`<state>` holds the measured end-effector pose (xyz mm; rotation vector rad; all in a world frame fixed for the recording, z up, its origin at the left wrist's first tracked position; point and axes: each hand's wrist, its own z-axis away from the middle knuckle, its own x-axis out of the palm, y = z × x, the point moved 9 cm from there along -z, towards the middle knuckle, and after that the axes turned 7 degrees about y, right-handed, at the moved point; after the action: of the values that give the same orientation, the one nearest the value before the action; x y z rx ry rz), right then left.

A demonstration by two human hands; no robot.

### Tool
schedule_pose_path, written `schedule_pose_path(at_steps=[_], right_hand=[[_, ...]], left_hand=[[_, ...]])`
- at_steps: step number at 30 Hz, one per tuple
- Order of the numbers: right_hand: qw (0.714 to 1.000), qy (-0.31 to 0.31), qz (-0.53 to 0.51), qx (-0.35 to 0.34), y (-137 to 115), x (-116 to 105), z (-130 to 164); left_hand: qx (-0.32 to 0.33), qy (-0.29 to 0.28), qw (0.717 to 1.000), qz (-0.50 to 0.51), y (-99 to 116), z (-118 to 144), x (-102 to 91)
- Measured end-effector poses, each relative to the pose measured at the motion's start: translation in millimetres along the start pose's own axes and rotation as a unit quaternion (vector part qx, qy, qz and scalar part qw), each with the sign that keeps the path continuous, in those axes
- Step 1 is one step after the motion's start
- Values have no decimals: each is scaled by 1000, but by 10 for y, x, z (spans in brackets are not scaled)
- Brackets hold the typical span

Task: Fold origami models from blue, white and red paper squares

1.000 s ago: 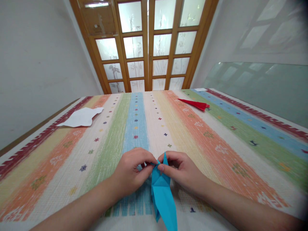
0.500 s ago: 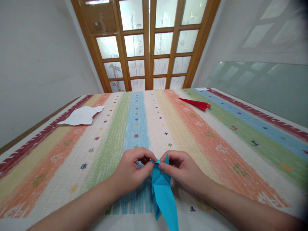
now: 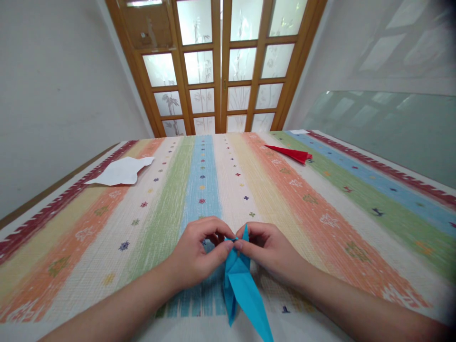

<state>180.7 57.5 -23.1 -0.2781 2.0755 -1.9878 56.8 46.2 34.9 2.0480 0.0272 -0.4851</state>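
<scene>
A folded piece of blue origami paper [image 3: 245, 287] hangs between my hands near the table's front edge. It has a narrow point sticking up beside my right fingers and two long flaps pointing down toward me. My left hand [image 3: 202, 251] pinches its top end between thumb and index finger. From the other side my right hand [image 3: 269, 249] pinches the same top part, its thumb almost touching the left thumb. The small fold under the fingertips is mostly hidden.
A striped tablecloth [image 3: 164, 204] covers the table. White paper [image 3: 119, 172] lies at the far left, and a red folded paper [image 3: 290, 154] at the far right. Behind the table stand wooden doors with glass panes [image 3: 238, 64]; a glass panel [image 3: 384, 123] leans along the right wall.
My left fingertips have moved slightly right, closer to my right thumb, over the top fold. The long lower flap of the blue paper has swung a little to the right.
</scene>
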Motion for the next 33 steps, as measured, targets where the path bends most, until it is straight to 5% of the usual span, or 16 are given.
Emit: schedule_pose_path(at_steps=[15,24,33], right_hand=[[999,38,-16,0,-86,-58,9],[998,58,1,-14,-70,-112,5],[998,65,9,-18,-94,-130,-1]], left_hand=[[-27,28,999,-34,-94,-12,-46],[-178,24,982,53,-421,38,-5],[-201,11,978,58,-444,22,40]])
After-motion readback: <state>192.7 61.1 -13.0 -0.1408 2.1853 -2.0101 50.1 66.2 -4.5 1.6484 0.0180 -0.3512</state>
